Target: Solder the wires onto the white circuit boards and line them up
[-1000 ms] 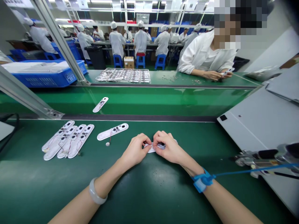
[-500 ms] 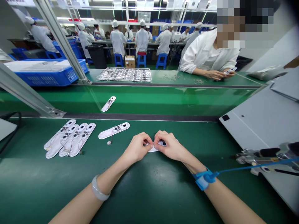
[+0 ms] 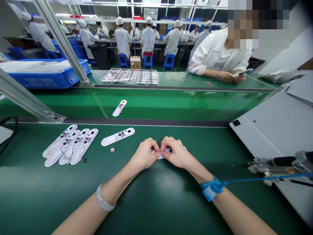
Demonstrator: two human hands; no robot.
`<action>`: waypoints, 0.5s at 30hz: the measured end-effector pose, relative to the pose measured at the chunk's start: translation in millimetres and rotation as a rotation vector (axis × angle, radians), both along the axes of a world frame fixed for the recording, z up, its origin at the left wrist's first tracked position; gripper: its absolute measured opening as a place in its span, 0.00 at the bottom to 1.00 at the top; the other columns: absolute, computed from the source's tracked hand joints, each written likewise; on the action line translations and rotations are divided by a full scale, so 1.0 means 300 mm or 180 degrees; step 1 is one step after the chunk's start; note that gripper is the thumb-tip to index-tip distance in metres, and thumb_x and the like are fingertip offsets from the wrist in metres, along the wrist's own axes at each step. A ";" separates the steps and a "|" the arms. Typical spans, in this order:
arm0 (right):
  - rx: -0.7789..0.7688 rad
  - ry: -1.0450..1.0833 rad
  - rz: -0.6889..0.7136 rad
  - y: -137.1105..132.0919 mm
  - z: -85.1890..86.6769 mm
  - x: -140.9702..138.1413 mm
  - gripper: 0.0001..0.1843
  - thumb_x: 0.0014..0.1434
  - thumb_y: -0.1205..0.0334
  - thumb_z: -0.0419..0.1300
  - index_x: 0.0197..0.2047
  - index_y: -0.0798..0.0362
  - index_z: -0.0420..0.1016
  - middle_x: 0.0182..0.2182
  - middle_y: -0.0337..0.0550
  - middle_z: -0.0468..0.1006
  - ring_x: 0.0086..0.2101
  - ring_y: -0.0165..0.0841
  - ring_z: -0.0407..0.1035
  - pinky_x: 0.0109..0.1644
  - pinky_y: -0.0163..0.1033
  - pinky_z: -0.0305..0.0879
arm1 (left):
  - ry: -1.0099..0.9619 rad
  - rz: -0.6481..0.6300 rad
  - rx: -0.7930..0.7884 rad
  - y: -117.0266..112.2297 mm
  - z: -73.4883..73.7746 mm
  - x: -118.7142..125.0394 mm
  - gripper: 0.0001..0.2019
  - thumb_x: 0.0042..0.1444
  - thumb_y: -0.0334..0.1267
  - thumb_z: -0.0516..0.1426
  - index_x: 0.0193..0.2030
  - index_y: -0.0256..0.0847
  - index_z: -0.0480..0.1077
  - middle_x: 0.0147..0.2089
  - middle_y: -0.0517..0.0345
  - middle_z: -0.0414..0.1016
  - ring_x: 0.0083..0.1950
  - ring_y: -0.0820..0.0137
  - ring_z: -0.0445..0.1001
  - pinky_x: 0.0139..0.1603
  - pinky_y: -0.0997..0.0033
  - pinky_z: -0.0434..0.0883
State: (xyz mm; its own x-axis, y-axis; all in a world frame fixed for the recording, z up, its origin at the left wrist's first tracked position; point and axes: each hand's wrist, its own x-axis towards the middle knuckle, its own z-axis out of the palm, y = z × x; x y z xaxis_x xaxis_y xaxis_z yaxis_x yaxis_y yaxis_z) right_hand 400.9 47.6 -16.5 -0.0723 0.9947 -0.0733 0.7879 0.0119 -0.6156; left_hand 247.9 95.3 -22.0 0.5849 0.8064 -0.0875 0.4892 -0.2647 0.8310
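Fingers and thumbs of my left hand and my right hand are pinched close together over a white oblong panel with electronic parts. Most of this panel is hidden under the hands, and any small part between the fingertips cannot be made out. To the left lies a similar panel, with thin wires running to a small round component. Further left, several like panels overlap in a slanted row.
Beyond my bench, a green conveyor belt carries another white panel. A clear tray of parts and a blue basket stand across it, near a co-worker. At right are a grey box and a metal tool.
The panel on the belt has moved to the right. My hands stay pinched at nearly the same spot, with the fingertips slightly shifted. The view has turned a little.
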 end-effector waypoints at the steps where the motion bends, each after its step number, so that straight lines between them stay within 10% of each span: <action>1: 0.0023 -0.0024 -0.0018 0.000 -0.003 -0.004 0.06 0.53 0.71 0.56 0.27 0.53 0.67 0.34 0.37 0.74 0.41 0.35 0.65 0.47 0.46 0.51 | 0.0003 -0.0004 0.0019 0.002 0.000 0.001 0.08 0.46 0.22 0.57 0.24 0.40 0.68 0.35 0.59 0.72 0.38 0.69 0.71 0.41 0.69 0.68; 10: 0.0727 -0.0073 0.0132 -0.034 -0.034 -0.022 0.06 0.53 0.73 0.53 0.30 0.52 0.64 0.34 0.39 0.72 0.37 0.33 0.63 0.42 0.42 0.51 | 0.0021 -0.0096 0.0266 0.011 0.002 -0.021 0.04 0.48 0.26 0.60 0.28 0.38 0.73 0.33 0.61 0.77 0.33 0.72 0.75 0.35 0.74 0.71; 15: 0.1183 -0.0011 0.0141 -0.053 -0.047 -0.029 0.06 0.57 0.70 0.53 0.37 0.51 0.65 0.37 0.42 0.72 0.38 0.35 0.64 0.44 0.44 0.53 | 0.0355 0.0433 0.0740 0.162 0.054 -0.049 0.06 0.57 0.36 0.58 0.33 0.38 0.74 0.32 0.58 0.78 0.35 0.68 0.77 0.38 0.71 0.72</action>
